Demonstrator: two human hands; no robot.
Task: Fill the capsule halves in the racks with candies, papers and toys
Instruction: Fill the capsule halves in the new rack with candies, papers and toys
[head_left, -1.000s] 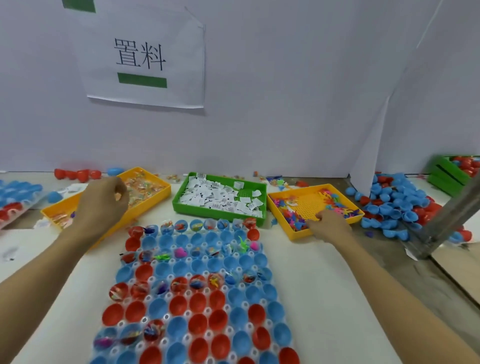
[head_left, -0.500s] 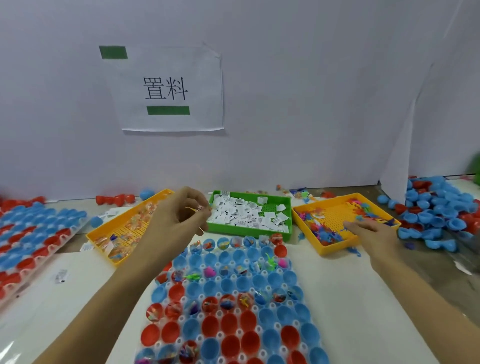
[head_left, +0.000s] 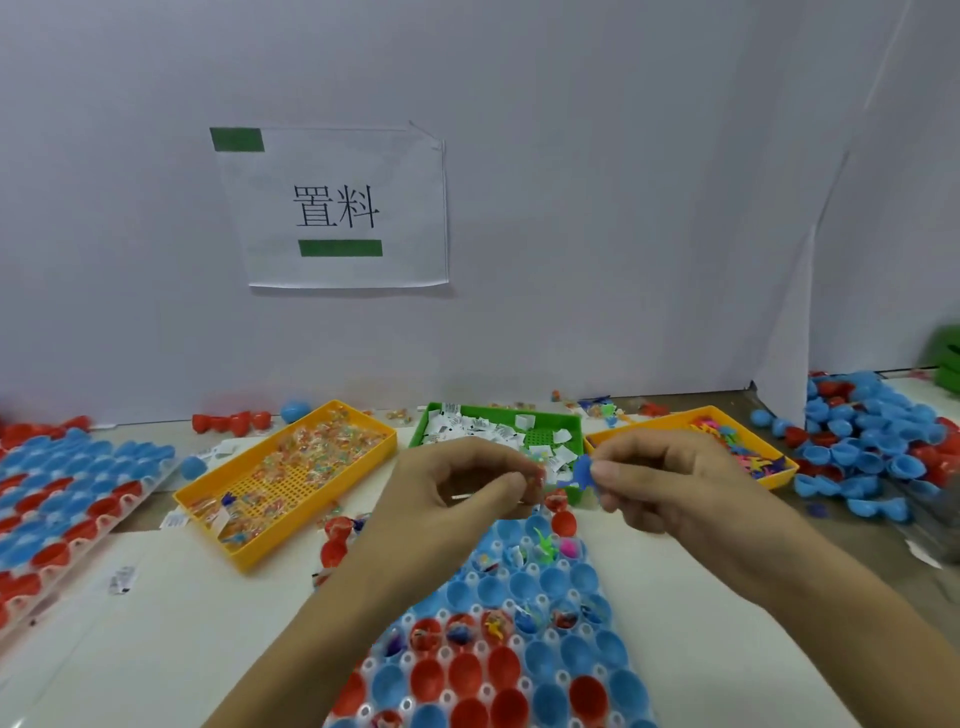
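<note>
Having left the trays, we bring both hands together above the rack: right hand pinches a blue toy, left hand pinches probably a candy.

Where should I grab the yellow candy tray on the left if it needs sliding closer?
Grip the yellow candy tray by its bare near-right long rim, coming from the rack side. That raised edge is clear of candies and faces both hands; the tray lies diagonal, its near corner pointing toward the person.

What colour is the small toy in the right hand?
Blue; the toy, pinched by the right hand, shows only in the head view.
</note>
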